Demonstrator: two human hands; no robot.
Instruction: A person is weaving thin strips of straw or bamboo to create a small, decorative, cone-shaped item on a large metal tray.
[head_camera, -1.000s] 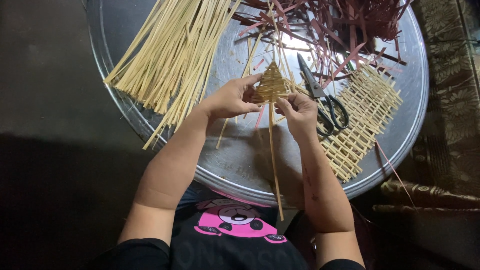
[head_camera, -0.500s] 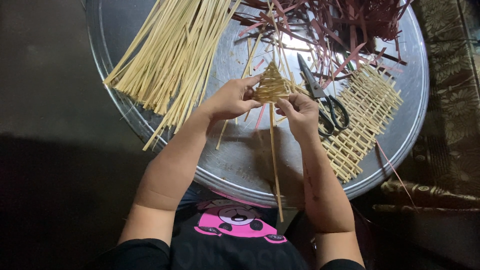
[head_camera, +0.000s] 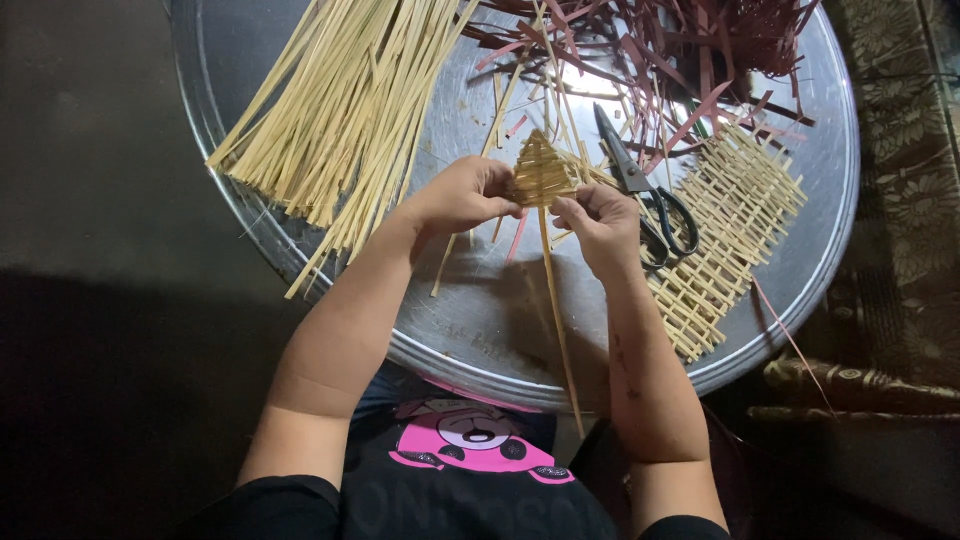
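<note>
My left hand (head_camera: 462, 195) and my right hand (head_camera: 598, 218) both pinch a small woven piece (head_camera: 541, 168) of pale straw strips, triangular with its point away from me, held just above a round metal tray (head_camera: 480, 330). One long pale strip (head_camera: 558, 320) hangs from the piece toward my body. Thumbs and fingertips of both hands meet at the lower edge of the weave.
A thick bundle of pale strips (head_camera: 340, 110) lies on the tray's left. Dark red strips (head_camera: 680, 50) are piled at the far right. Black-handled scissors (head_camera: 650, 195) lie beside my right hand, next to a flat open lattice mat (head_camera: 730, 230). Dark floor surrounds the tray.
</note>
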